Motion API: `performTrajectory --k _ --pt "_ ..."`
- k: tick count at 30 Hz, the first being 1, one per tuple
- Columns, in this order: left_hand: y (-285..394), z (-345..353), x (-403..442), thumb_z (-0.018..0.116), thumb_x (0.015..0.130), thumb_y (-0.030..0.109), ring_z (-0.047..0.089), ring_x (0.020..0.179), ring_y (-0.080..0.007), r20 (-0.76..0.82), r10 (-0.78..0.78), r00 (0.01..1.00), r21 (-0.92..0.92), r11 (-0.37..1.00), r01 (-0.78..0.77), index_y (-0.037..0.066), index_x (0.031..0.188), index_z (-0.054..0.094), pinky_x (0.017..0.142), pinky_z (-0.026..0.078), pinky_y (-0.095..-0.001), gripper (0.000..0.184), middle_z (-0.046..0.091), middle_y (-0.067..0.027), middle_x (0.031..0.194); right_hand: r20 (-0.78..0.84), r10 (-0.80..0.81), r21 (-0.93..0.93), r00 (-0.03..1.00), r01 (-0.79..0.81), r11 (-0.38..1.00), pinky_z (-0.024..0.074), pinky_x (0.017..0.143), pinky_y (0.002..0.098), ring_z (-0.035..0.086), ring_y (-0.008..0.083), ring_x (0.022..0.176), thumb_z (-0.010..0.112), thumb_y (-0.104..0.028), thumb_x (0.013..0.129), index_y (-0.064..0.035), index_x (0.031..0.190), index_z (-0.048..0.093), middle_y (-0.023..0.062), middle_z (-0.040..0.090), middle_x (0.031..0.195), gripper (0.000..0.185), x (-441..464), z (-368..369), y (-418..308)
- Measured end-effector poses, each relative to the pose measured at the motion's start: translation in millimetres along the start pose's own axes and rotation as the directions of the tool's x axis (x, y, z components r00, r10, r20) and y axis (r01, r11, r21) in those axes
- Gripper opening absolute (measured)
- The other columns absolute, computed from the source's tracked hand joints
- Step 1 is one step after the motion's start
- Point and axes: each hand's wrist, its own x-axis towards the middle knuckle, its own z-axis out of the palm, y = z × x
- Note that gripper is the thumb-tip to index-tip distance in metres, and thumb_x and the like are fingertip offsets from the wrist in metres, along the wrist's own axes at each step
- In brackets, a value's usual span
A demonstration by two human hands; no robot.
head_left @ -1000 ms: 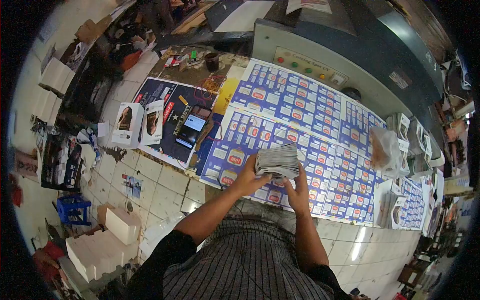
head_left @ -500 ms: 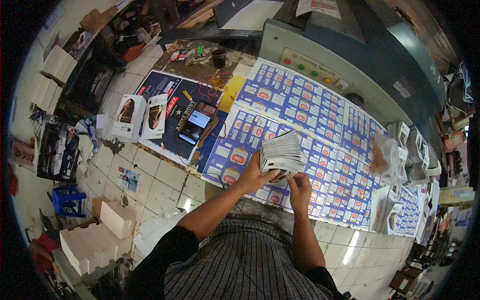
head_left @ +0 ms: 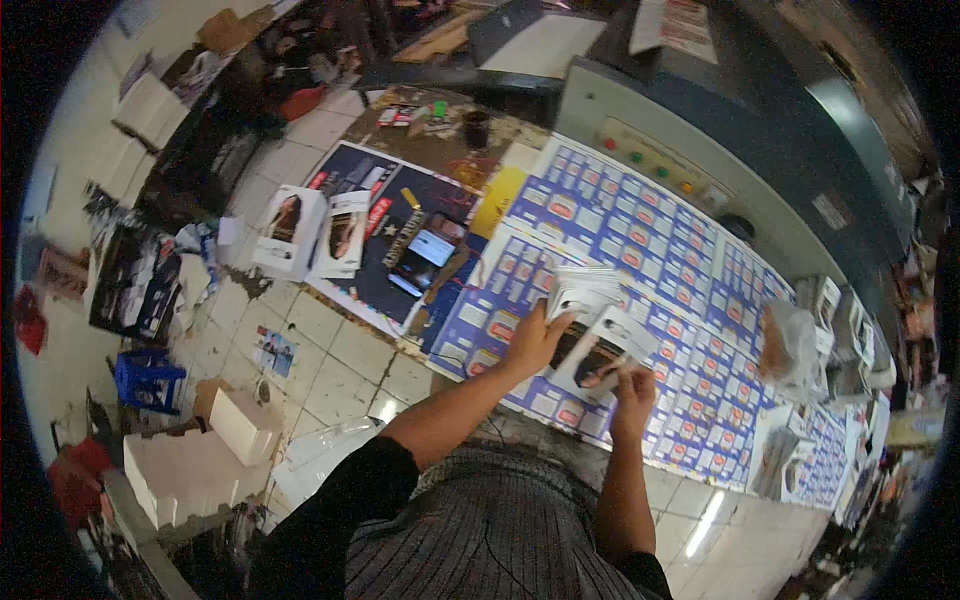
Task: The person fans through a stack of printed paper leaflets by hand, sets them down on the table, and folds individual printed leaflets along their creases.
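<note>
A fanned stack of printed cards (head_left: 583, 285) is held in my left hand (head_left: 537, 341), its fingers closed round the lower left side, above the blue printed sheets (head_left: 530, 262). My right hand (head_left: 634, 388) pinches the lower right corner of a single printed card (head_left: 603, 352) with a dark-haired figure on it. That card is drawn out to the right of the stack, and its left edge is still close to my left hand.
A phone (head_left: 425, 260) lies on a dark poster (head_left: 365, 185), with two white boxes (head_left: 290, 232) to its left. A clear plastic bag (head_left: 790, 345) and card stacks (head_left: 850, 325) are at the right. A grey machine (head_left: 650, 135) stands behind.
From holding the stack with both hands, my right hand has moved to the right and pulled one card out from it. The view has shifted, and the stack remains in my left hand.
</note>
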Motion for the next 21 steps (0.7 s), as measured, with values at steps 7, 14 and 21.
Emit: performTrajectory --k 7,14,21 --pt "-5 -18 125 0.055 0.092 0.054 0.061 0.101 -0.0466 -0.039 -0.222 0.974 0.22 0.949 0.225 -0.005 0.113 0.057 0.085 0.047 -0.0518 0.063 0.064 -0.0309 0.105 -0.023 0.091 0.124 0.996 -0.087 0.988 0.0369 0.061 0.0249 0.046 0.0069 0.069 0.069 -0.015 0.09 -0.0082 0.092 0.054 -0.0029 0.053 0.078 0.017 -11 -31 -14" --pt "-10 -31 189 0.052 0.091 0.057 0.063 0.106 -0.0425 -0.217 -0.285 0.934 0.51 0.782 0.358 -0.005 0.116 0.057 0.089 0.049 -0.0506 0.067 0.064 -0.0286 0.112 -0.029 0.202 0.174 0.979 -0.194 0.965 0.0364 0.059 0.0234 0.046 0.0067 0.066 0.068 -0.011 0.09 -0.0066 0.096 0.055 -0.0026 0.054 0.079 0.015 -34 -60 -9" --pt "-13 -29 212 0.046 0.086 0.07 0.055 0.122 -0.0395 -0.167 -0.475 0.864 0.65 0.606 0.459 -0.003 0.132 0.052 0.101 0.044 -0.0482 0.086 0.057 -0.0258 0.131 -0.071 0.223 0.199 0.972 -0.205 0.958 0.05 0.07 0.0282 0.062 0.0136 0.079 0.065 -0.009 0.091 -0.0059 0.101 0.055 0.0057 0.065 0.089 0.014 -35 -73 -15"
